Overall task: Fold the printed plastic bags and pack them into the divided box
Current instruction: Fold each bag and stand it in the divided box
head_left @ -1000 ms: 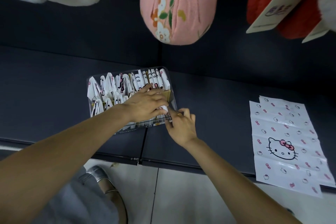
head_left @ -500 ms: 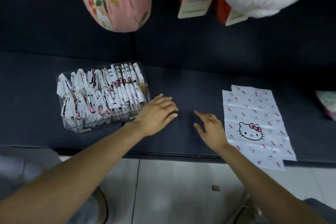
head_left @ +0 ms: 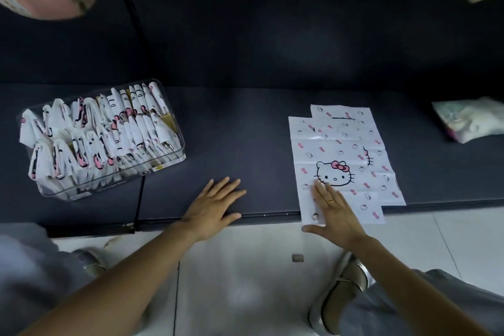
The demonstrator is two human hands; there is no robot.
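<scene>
Both hands have left the clear divided box [head_left: 109, 142]; my right hand [head_left: 334, 211] now presses flat, fingers straight, on the white cat-printed plastic bag [head_left: 343, 155] overhanging the dark counter's [head_left: 245, 128] near edge, and my left hand [head_left: 211, 209] lies relaxed beside bare counter.

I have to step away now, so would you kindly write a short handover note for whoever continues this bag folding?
Left hand: open, flat on the dark table, holding nothing.
Right hand: open, fingers resting on the flat white cat-print plastic bags at the table's front edge.
Clear divided plastic box, on the left, is packed with folded bags.
Done: many bags folded and packed.
Left: fold the flat bags, at least two overlapping, and pack them.
</scene>
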